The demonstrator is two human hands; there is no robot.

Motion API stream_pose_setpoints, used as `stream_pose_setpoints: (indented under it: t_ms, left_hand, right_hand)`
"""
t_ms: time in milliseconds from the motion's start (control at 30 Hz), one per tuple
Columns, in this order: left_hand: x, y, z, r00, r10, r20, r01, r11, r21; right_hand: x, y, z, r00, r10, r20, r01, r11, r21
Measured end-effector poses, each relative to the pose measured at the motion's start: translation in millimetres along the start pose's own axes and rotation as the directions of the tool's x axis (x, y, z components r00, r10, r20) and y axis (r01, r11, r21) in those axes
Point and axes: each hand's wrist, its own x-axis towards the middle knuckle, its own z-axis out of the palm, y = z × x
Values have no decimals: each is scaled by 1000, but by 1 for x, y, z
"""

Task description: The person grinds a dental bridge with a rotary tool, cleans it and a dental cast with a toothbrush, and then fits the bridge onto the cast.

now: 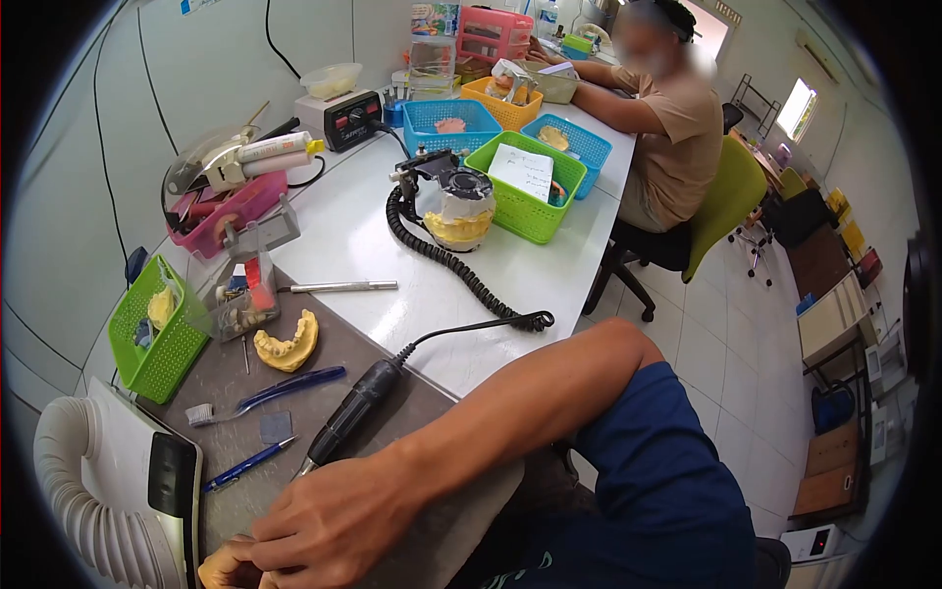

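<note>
My right hand (339, 515) is closed at the bottom of the view, back of the hand up. Its fingers wrap round the metal nose of a black rotary handpiece (361, 401), whose body sticks out on the far side. The tip is hidden under the hand. My left hand (231, 563) shows only in part at the bottom edge, fingers bent and touching my right hand. What it grips is hidden. Near the hands lie a blue pen (247, 465), a small grey square (277, 426), a toothbrush (270, 395) and a yellow dental cast (287, 342).
A coiled cord (461, 270) runs from the handpiece past a mounted dental model (459, 214). A white ribbed hose (74, 481) stands at left, near a green basket (147, 344). Several baskets and a control box (351, 120) stand farther back. Another person (677, 137) sits at the bench.
</note>
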Motion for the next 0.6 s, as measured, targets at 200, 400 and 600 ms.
stream_pose_setpoints:
  t_ms: [200, 400, 600]
  left_hand:
    - [6, 6, -4, 992, 24, 123, -25, 1000, 9]
    - [7, 11, 10, 996, -85, 2, 85, 987, -140]
    - [11, 13, 7, 993, -112, 30, 116, 972, -203]
  right_hand:
    - [2, 4, -9, 998, -55, -24, 56, 998, 23]
    - [11, 11, -41, 995, 79, -66, -78, 997, 12]
    - [11, -1, -29, 996, 78, 31, -79, 997, 15]
